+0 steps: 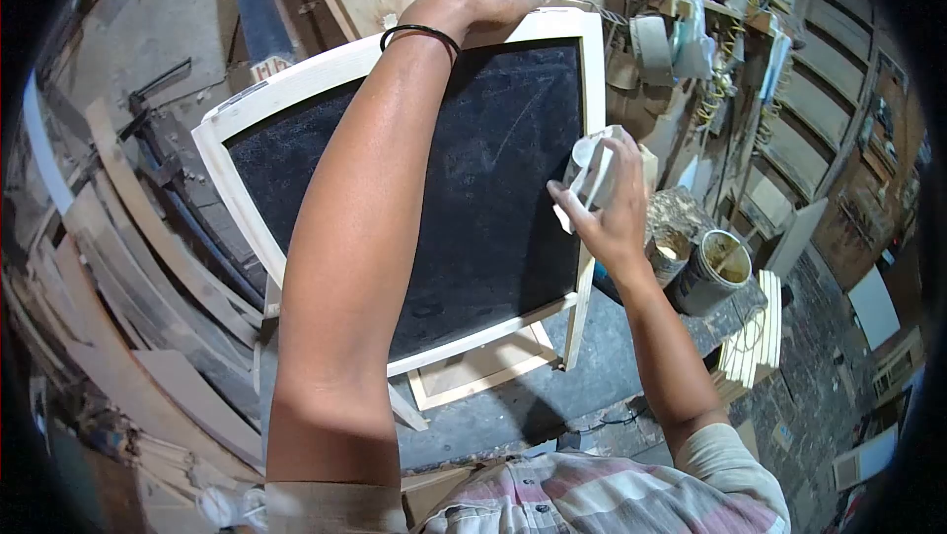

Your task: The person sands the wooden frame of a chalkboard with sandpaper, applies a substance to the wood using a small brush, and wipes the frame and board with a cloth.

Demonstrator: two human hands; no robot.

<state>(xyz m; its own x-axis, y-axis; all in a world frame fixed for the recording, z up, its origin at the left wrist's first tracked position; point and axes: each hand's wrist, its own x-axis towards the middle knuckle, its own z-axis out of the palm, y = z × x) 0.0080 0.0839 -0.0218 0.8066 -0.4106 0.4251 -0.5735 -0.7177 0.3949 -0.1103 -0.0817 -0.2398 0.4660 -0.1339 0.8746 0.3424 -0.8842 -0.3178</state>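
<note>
A chalkboard (pixel 503 189) with a pale wooden frame (pixel 594 71) stands tilted in front of me, its black surface faintly smudged. My left hand (pixel 488 3) rests over the frame's top rail and grips it, some fingers hidden behind the wood; the left forearm crosses the board. Beside the frame's right upright, my right hand (pixel 617 213) is closed around a folded white sheet (pixel 584 154), curled between thumb and fingers. Below the board, its wooden legs (pixel 575 332) stand on a dark grey surface.
Two open tins, one a larger can (pixel 712 273) with a stick in it, stand on a worn block at the right. Light wooden strips (pixel 755 337) are stacked beyond. Curved boards (pixel 148 248) and a clamp (pixel 163 80) lie at the left. Tools and cords hang on the back wall.
</note>
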